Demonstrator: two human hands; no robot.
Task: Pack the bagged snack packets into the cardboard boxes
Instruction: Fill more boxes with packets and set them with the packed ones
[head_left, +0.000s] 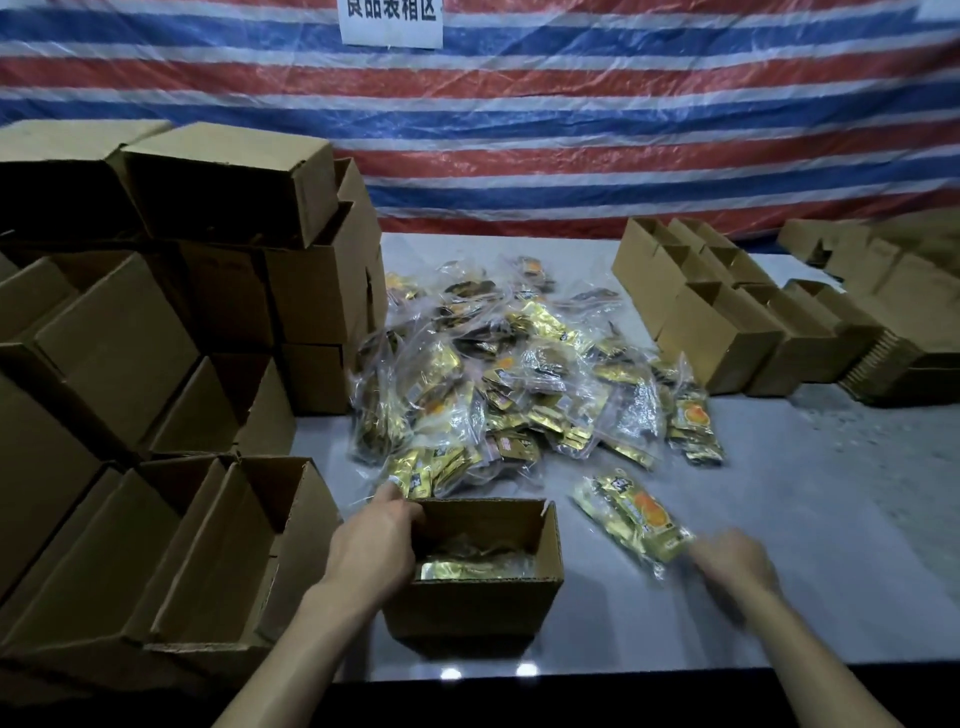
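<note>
The open box (472, 608) stands near the counter's (831, 493) front edge, with gold packets lying in its bottom. The left grip (376, 540) holds its far-left corner, fingers curled over the rim. The next bag (631, 519) lies just right of the box, its near end meeting the right grip (732, 564). That grip is motion-blurred, so I cannot tell whether it has closed on the bag or is open beside it. The pile (519, 374) lies behind, its nearest bags touching the box's back wall. Several things could go wrong, as I judge it. The slick plastic may slip from a hasty pinch at one end, and the bag would drop short. A long bag fed in crosswise may catch on the rim. The light box may tip or slide toward the edge if the left grip lets go. Loose pile bags may snag and get dragged along.
</note>
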